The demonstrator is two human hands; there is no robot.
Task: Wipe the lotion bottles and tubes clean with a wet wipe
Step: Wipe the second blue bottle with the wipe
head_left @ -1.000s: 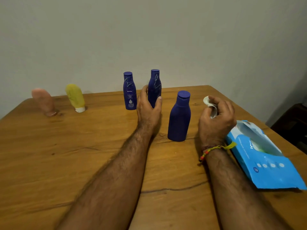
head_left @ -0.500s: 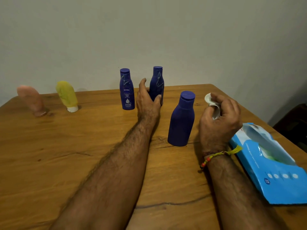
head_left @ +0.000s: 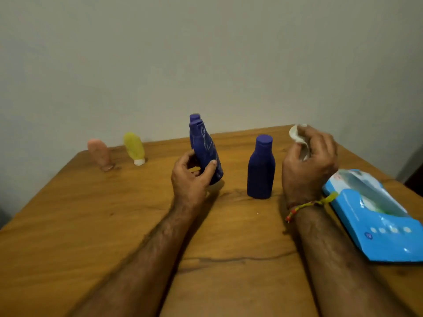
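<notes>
My left hand (head_left: 191,176) grips a slim dark blue lotion bottle (head_left: 206,149) near its base and holds it tilted, lifted off the wooden table (head_left: 91,225). Behind it only the cap of a second slim blue bottle (head_left: 194,116) shows. A wider blue bottle (head_left: 261,170) stands upright between my hands. My right hand (head_left: 306,163) holds a crumpled white wet wipe (head_left: 297,136) raised beside that bottle. A yellow tube (head_left: 134,147) and a pink tube (head_left: 99,155) stand cap-down at the back left.
A blue wet wipe pack (head_left: 377,218) lies open at the table's right edge, close to my right wrist. A plain wall rises right behind the table's far edge.
My left hand closed around the slim blue bottle, lifted it and drew it toward me, tilted. The view shifted, so the other slim bottle now sits hidden behind it. My right hand kept the wipe raised.
</notes>
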